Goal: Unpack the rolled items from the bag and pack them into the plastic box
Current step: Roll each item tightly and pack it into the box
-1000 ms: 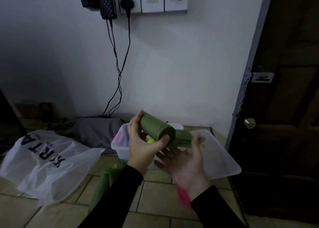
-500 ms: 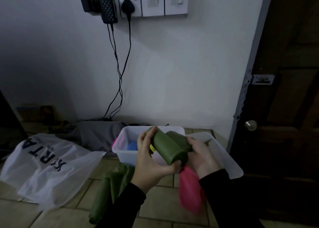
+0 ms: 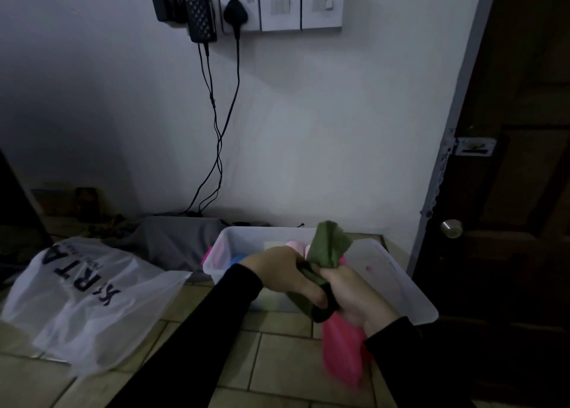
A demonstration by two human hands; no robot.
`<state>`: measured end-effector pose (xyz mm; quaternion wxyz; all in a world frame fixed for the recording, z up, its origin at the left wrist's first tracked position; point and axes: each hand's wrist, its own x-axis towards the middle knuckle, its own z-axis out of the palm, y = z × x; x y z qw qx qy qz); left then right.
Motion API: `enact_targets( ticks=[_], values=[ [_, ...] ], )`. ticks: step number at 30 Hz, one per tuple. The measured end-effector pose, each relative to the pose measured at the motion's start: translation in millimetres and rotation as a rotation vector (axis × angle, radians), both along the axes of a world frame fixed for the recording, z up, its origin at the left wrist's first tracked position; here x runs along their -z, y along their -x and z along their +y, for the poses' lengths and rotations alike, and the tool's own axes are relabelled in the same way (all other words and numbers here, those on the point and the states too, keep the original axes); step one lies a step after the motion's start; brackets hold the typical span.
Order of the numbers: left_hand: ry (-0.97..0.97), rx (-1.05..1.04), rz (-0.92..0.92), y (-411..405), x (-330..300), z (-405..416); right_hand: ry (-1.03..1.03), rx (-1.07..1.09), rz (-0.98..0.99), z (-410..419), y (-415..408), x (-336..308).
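Both my hands hold green rolled items (image 3: 328, 247) over the near edge of the clear plastic box (image 3: 226, 247). My left hand (image 3: 276, 268) grips the lower green part from the left. My right hand (image 3: 354, 296) grips it from the right, and the green top sticks up above my fingers. A pink rolled item (image 3: 342, 355) lies on the floor under my right wrist. Inside the box I see pink (image 3: 294, 244) and blue (image 3: 239, 258) rolls. The white plastic bag (image 3: 83, 290) lies flat at the left.
The box's clear lid (image 3: 394, 281) leans at its right side. A grey cloth (image 3: 179, 241) lies behind the box by the wall. Cables hang from wall sockets (image 3: 216, 9). A dark wooden door (image 3: 509, 191) stands at the right. The floor is tiled.
My hands dropped lower and closed together around the green rolls, which now point upward. The camera tilted down a little, and the green rolls left of my arm are hidden.
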<state>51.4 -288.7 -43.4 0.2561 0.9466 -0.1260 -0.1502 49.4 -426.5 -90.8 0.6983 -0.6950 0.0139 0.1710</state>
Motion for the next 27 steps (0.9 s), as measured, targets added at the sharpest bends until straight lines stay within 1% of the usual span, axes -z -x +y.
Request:
enact_targets(
  ticks=[3,5,6,8,9,11,14,16,19,22,24,27],
  values=[
    [-0.131,0.005,0.037,-1.9,-11.3,-4.0,-0.134,-0.013,0.088,2.4,4.4,1.1],
    [-0.119,-0.02,-0.001,-1.4,-10.1,-7.0,-0.235,0.03,0.109,2.6,4.8,1.1],
    [-0.088,-0.037,-0.055,-0.3,-4.8,-8.8,-0.29,0.051,0.123,1.4,5.4,-0.4],
    [0.028,-0.128,-0.237,7.5,12.4,-12.4,-0.401,0.081,0.161,-4.3,4.8,-6.0],
    [0.12,-0.164,-0.343,12.7,22.2,-14.0,-0.454,0.093,0.182,-8.1,3.1,-7.7],
    [0.296,-0.171,-0.501,21.5,40.0,-16.0,-0.553,0.112,0.216,-15.4,-0.1,-9.1],
    [0.472,-0.175,-0.572,22.2,54.7,-19.4,-0.615,0.109,0.209,-18.0,0.3,-8.5],
    [0.516,-0.195,-0.601,17.2,53.9,-20.6,-0.607,0.114,0.197,-14.4,2.6,-8.1],
    [0.461,-0.191,-0.588,10.9,48.5,-17.9,-0.587,0.136,0.193,-12.0,-0.7,-6.6],
    [0.395,-0.142,-0.501,8.2,38.6,-10.2,-0.526,0.146,0.171,-13.3,-1.4,-2.3],
    [0.29,-0.104,-0.443,5.0,29.3,-6.4,-0.506,0.13,0.127,-13.5,1.4,-2.0],
    [0.075,-0.053,-0.366,-0.7,20.3,-3.2,-0.447,0.1,0.087,-10.3,5.1,-0.8]
  ],
)
